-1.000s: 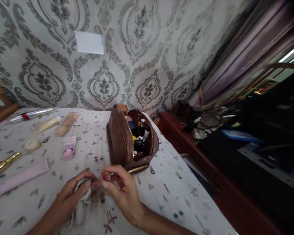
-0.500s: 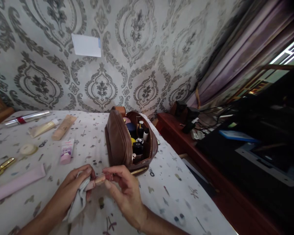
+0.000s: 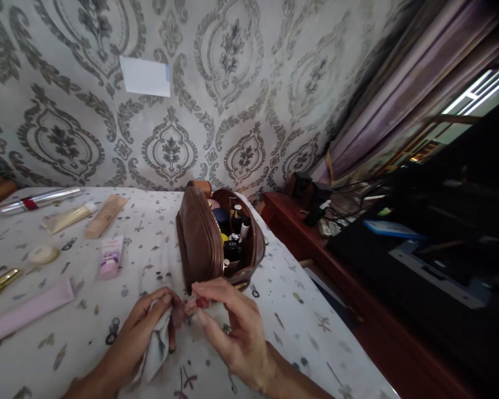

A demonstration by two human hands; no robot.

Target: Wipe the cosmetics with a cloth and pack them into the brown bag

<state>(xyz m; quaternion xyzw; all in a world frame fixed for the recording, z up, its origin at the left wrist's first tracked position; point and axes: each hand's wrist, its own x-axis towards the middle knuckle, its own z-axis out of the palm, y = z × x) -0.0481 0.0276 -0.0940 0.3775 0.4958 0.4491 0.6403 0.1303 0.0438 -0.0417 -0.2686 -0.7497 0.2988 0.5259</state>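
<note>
In front of the brown makeup bag, my left hand point(image 3: 149, 321) is closed around a pale grey cloth point(image 3: 157, 346), which hangs below the fingers. My right hand point(image 3: 238, 327) pinches a small pinkish-red tube point(image 3: 200, 302) between thumb and fingertips. The tube's left end meets the fingers and cloth of my left hand; blur hides its exact kind. Just behind my right hand stands the makeup bag point(image 3: 197, 235), unzipped, with bottles and a black compact-like item point(image 3: 232, 249) inside.
To the left lie a long pink tube point(image 3: 29, 313), a gold lipstick-like tube point(image 3: 0, 285), a round cream jar point(image 3: 44, 254), a small pink-and-white tube point(image 3: 111, 257), a tan tube point(image 3: 106, 216), a cream tube point(image 3: 68, 218) and a silver tube point(image 3: 41, 199). A dark red desk point(image 3: 291, 227) stands right.
Both hands have shifted to the right together with the cloth and the small tube. My right hand now overlaps the bag's front lower edge. The view has turned slightly.
</note>
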